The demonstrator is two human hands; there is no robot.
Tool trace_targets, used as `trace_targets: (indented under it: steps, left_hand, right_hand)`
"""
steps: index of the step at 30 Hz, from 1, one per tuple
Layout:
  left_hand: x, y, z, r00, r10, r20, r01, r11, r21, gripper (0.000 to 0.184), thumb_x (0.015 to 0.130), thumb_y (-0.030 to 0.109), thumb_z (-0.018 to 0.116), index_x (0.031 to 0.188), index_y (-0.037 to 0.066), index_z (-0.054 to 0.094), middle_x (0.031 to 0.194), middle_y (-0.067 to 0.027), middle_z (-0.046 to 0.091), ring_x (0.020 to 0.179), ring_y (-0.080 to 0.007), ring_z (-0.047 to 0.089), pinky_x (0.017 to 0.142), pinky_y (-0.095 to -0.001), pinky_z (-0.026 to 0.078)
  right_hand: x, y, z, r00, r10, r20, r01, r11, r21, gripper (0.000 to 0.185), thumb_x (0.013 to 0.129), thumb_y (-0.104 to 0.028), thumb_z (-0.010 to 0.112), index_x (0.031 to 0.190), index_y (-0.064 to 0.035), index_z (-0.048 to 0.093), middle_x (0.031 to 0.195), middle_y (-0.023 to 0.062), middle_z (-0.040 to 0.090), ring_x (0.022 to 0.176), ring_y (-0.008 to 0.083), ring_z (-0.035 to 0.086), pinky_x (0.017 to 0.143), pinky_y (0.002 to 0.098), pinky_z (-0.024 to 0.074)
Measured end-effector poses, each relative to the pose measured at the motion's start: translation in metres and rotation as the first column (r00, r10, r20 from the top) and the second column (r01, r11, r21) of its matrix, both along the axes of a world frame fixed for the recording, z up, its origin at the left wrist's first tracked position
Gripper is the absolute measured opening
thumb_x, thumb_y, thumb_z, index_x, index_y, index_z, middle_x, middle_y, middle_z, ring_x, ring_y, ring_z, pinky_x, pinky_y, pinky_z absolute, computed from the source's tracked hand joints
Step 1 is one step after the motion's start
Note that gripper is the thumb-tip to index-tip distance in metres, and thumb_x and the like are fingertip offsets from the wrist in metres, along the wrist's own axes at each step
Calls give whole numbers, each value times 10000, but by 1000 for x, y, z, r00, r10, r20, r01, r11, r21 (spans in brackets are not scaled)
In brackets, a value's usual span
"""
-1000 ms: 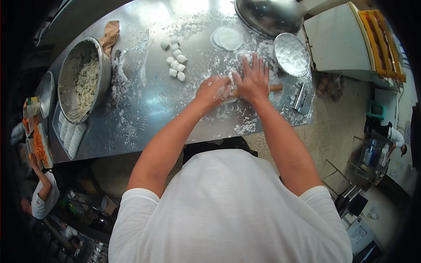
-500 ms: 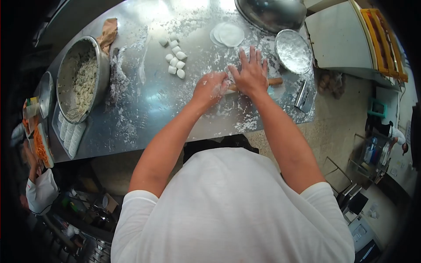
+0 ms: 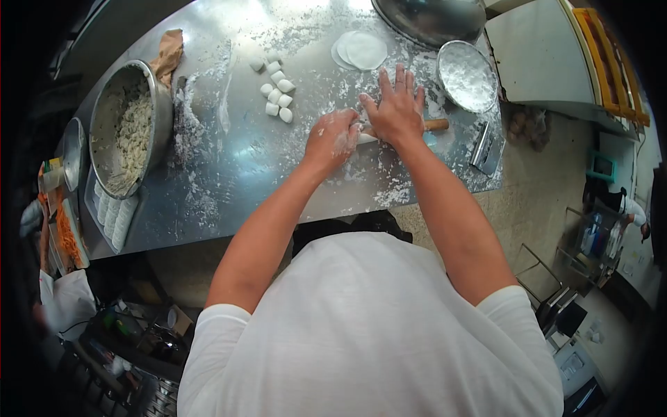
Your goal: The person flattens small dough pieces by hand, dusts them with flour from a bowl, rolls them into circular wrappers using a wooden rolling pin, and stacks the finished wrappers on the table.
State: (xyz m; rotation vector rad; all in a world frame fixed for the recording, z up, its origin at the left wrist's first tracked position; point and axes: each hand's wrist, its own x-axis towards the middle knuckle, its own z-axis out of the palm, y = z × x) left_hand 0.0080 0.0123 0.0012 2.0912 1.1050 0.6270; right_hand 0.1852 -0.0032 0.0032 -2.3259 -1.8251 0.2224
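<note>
Looks like rolling-out — right hand (image 3: 399, 115) flat, fingers spread over the rolling pin (image 3: 436, 124) on the steel table (image 3: 260, 177), left hand (image 3: 331, 139) curled beside the white dough (image 3: 366, 139), pinch can't be told — next move probably calls for even palm pressure.

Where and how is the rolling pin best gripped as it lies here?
Probably by the bare end of the rolling pin, coming from the person's right: that slim, rounded end sticks out past the right hand, leaving room to wrap fingers around it. The spread hand covers the section beside it.
</note>
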Motion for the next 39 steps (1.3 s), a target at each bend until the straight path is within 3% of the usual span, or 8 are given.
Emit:
trace_targets:
  steps: [7,9,12,17,23,25,29,39]
  left_hand:
    - [-10,-7,9,985,-100,-142,86,991,-107,231,921,206,657,1086,46,675,979,-210,702,961,-410,664,861,-483,518]
    - [-19,-21,14,997,-31,-66,-10,841,-541,254,905,194,667,1098,30,663,928,-208,707,884,-407,682,802,-460,534]
    - [-23,-26,10,996,-52,-76,15,905,-426,258,889,181,668,1096,27,655,920,-221,711,870,-417,685,786,-484,532]
    - [-4,-2,10,1000,23,-19,-27,980,-196,212,898,163,651,1073,44,668,935,-234,709,935,-441,677,841,-525,524]
    - [-12,-5,-2,993,-80,-81,80,997,-3,226,908,156,642,1100,44,685,943,-230,716,926,-433,681,842,-513,527]
    - [-19,-18,14,996,3,-90,-43,897,-439,220,908,152,638,1089,36,685,935,-237,715,905,-436,686,825,-505,531]
    - [-29,-34,7,1000,-10,-29,-7,844,-536,229,934,169,629,1097,19,689,863,-193,709,818,-339,714,740,-423,532]
    - [-5,6,-12,994,-110,5,110,994,11,245,931,202,652,1104,37,705,1023,-203,721,989,-420,667,879,-500,516]
  right_hand:
    - [3,-118,-4,989,151,10,-150,987,-54,704,944,-497,606,1525,-115,498,1643,186,358,1531,399,290,1232,556,202]
    - [1,-155,-6,984,179,-20,-180,982,-61,676,947,-490,598,1511,-125,523,1649,168,356,1528,391,302,1223,552,221]
    - [-10,-94,12,996,77,33,-70,980,-188,727,946,-527,589,1563,-167,456,1669,159,322,1543,386,272,1243,560,180]
    - [-2,0,-6,999,7,38,-11,993,115,698,975,-510,569,1564,-159,441,1662,203,310,1535,399,280,1246,562,184]
    - [-2,-112,-6,991,132,9,-132,991,-10,727,939,-485,622,1555,-139,449,1630,191,371,1518,383,318,1247,567,168]
    - [-1,-155,-7,985,170,-5,-170,985,-37,729,932,-485,633,1553,-147,454,1628,189,375,1516,382,319,1246,565,170]
    - [-11,-134,6,992,124,6,-123,987,-99,737,943,-526,611,1565,-167,444,1646,180,349,1533,376,287,1250,563,160]
    - [-8,-36,5,1000,-3,-18,4,997,78,724,964,-514,579,1555,-118,445,1661,207,308,1553,389,244,1257,573,126]
